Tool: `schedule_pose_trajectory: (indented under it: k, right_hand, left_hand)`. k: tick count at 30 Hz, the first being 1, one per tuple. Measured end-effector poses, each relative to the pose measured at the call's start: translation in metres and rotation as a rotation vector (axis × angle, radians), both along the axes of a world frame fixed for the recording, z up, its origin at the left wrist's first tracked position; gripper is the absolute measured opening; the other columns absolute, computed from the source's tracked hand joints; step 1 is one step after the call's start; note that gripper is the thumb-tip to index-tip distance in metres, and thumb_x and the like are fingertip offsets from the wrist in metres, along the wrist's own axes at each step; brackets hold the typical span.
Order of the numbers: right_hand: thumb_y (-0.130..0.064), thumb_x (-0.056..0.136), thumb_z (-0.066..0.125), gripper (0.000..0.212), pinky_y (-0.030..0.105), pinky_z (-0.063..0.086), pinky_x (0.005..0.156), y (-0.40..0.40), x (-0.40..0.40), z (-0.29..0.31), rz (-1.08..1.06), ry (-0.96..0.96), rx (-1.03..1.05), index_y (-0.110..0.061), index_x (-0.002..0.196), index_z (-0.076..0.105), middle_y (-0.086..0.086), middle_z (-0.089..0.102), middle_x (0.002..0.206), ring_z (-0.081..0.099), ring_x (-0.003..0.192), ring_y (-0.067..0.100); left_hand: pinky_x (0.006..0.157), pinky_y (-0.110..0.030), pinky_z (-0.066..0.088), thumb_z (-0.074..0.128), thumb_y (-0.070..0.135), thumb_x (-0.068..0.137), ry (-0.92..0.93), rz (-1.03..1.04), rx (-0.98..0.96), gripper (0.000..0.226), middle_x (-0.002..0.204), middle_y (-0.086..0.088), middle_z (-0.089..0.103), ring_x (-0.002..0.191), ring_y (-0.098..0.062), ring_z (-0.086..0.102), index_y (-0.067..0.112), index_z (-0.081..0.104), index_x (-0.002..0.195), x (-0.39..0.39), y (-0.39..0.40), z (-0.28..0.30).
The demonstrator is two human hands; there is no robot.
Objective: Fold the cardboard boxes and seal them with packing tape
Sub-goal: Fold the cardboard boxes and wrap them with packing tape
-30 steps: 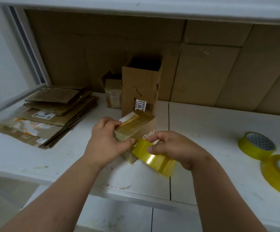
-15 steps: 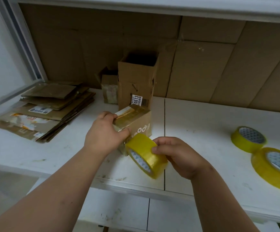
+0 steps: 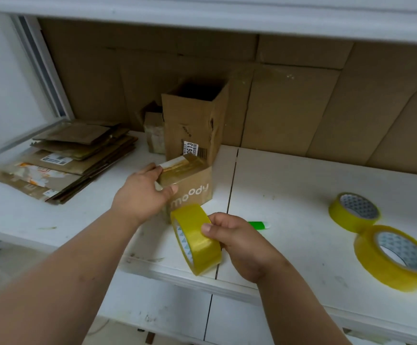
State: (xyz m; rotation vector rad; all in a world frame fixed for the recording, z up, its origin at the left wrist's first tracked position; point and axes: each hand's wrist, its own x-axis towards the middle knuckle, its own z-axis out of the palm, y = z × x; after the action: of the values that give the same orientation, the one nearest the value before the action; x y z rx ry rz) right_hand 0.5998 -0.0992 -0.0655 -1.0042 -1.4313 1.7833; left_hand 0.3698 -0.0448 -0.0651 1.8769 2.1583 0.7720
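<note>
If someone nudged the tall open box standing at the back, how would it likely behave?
The tall open box is narrow-based and upright, so it would probably tip rather than slide. Its dark open top suggests it is empty and light. Creased walls hint they would flex.

A small brown box (image 3: 190,181) (printed "moody") sits closed on the counter (image 3: 289,185), glossy tape across its top. Just before it, a yellow tape roll (image 3: 196,239) stands on edge, tilted.

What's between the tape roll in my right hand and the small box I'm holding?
Nothing visible. The right hand grips the tape roll right beside the small box, which the left hand holds on the table. The green marker lies off to the right, clear of that gap.
</note>
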Motion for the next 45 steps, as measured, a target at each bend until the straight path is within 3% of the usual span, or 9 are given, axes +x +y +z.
schedule_pose_trajectory:
  k: [7, 13, 20, 25, 30, 34, 37, 41, 45]
  right_hand:
    - [-0.017, 0.096, 0.059, 0.012, 0.024, 0.052, 0.077, 0.003, 0.0, -0.005, -0.031, -0.005, -0.028, -0.014, 0.097, 0.071, 0.002, 0.074, 0.091, 0.067, 0.084, 0.013]
    - [-0.019, 0.097, 0.06, 0.012, 0.026, 0.053, 0.083, 0.005, 0.001, -0.008, -0.02, 0.023, -0.041, -0.016, 0.1, 0.071, 0.001, 0.076, 0.097, 0.069, 0.089, 0.013]
    - [-0.02, 0.095, 0.061, 0.015, 0.026, 0.055, 0.084, 0.008, 0.007, -0.01, 0.051, 0.049, 0.018, -0.014, 0.105, 0.071, 0.004, 0.076, 0.1, 0.07, 0.091, 0.015]
    - [-0.035, 0.087, 0.067, 0.027, 0.019, 0.053, 0.079, 0.009, 0.016, -0.011, 0.107, 0.0, 0.073, -0.016, 0.107, 0.071, 0.001, 0.076, 0.103, 0.071, 0.094, 0.011]
    - [-0.046, 0.098, 0.053, 0.024, 0.019, 0.046, 0.093, 0.032, 0.041, -0.018, -0.133, -0.273, 0.2, -0.033, 0.11, 0.07, -0.011, 0.067, 0.114, 0.064, 0.095, -0.005]
    - [-0.034, 0.098, 0.05, 0.045, 0.037, 0.034, 0.104, 0.056, 0.06, -0.044, -0.142, -1.166, 0.499, -0.038, 0.142, 0.046, -0.006, 0.045, 0.138, 0.042, 0.129, 0.017]
    - [-0.037, 0.097, 0.047, 0.038, 0.041, 0.032, 0.095, 0.06, 0.062, -0.06, -0.144, -1.382, 0.571, -0.044, 0.134, 0.051, -0.009, 0.046, 0.13, 0.039, 0.121, 0.021]
    - [-0.028, 0.098, 0.04, 0.025, 0.035, 0.031, 0.08, 0.063, 0.057, -0.055, -0.214, -1.428, 0.658, -0.034, 0.113, 0.06, -0.008, 0.048, 0.1, 0.049, 0.102, 0.019]
    - [-0.028, 0.102, 0.039, 0.018, 0.035, 0.044, 0.073, 0.063, 0.048, -0.028, -0.267, -0.968, 0.615, -0.027, 0.104, 0.057, -0.004, 0.061, 0.087, 0.057, 0.081, 0.021]
  left_hand:
    - [0.119, -0.055, 0.02, 0.05, 0.067, 0.089, 0.071, 0.117, -0.043, 0.082, 0.165, 0.001, 0.017, 0.151, -0.031, 0.012, 0.028, 0.024, 0.156, 0.004, -0.007, -0.005]
    - [0.09, -0.041, 0.051, 0.063, 0.071, 0.078, -0.644, 0.434, 0.213, 0.069, 0.133, -0.005, 0.05, 0.114, -0.023, 0.055, 0.029, 0.052, 0.13, 0.027, -0.052, -0.019]
    - [0.077, -0.037, 0.053, 0.069, 0.071, 0.06, -1.221, 0.303, -0.072, 0.066, 0.073, 0.011, 0.071, 0.091, -0.023, 0.069, 0.019, 0.065, 0.099, 0.073, -0.087, -0.019]
    - [0.06, -0.03, 0.054, 0.072, 0.046, 0.083, -1.416, 0.272, -0.142, 0.042, 0.101, -0.008, 0.066, 0.082, -0.025, 0.068, 0.015, 0.069, 0.112, 0.075, -0.086, -0.014]
    - [0.057, -0.031, 0.056, 0.07, 0.029, 0.087, -1.525, 0.257, -0.102, 0.026, 0.087, -0.007, 0.063, 0.074, -0.024, 0.064, 0.013, 0.069, 0.108, 0.074, -0.083, -0.014]
    - [0.057, -0.032, 0.057, 0.069, 0.023, 0.087, -1.564, 0.249, -0.05, 0.017, 0.068, -0.001, 0.063, 0.065, -0.021, 0.063, 0.015, 0.069, 0.102, 0.076, -0.082, -0.014]
    - [0.057, -0.034, 0.057, 0.068, 0.022, 0.088, -1.591, 0.24, -0.047, 0.016, 0.078, -0.007, 0.065, 0.064, -0.022, 0.064, 0.015, 0.069, 0.103, 0.079, -0.083, -0.013]
    - [0.059, -0.036, 0.059, 0.068, 0.023, 0.088, -1.587, 0.224, -0.052, 0.015, 0.083, -0.01, 0.065, 0.062, -0.022, 0.063, 0.017, 0.068, 0.102, 0.08, -0.086, -0.013]
    - [0.064, -0.039, 0.06, 0.068, 0.023, 0.088, -1.604, 0.201, -0.04, 0.015, 0.088, -0.015, 0.062, 0.064, -0.025, 0.062, 0.017, 0.068, 0.101, 0.08, -0.087, -0.014]
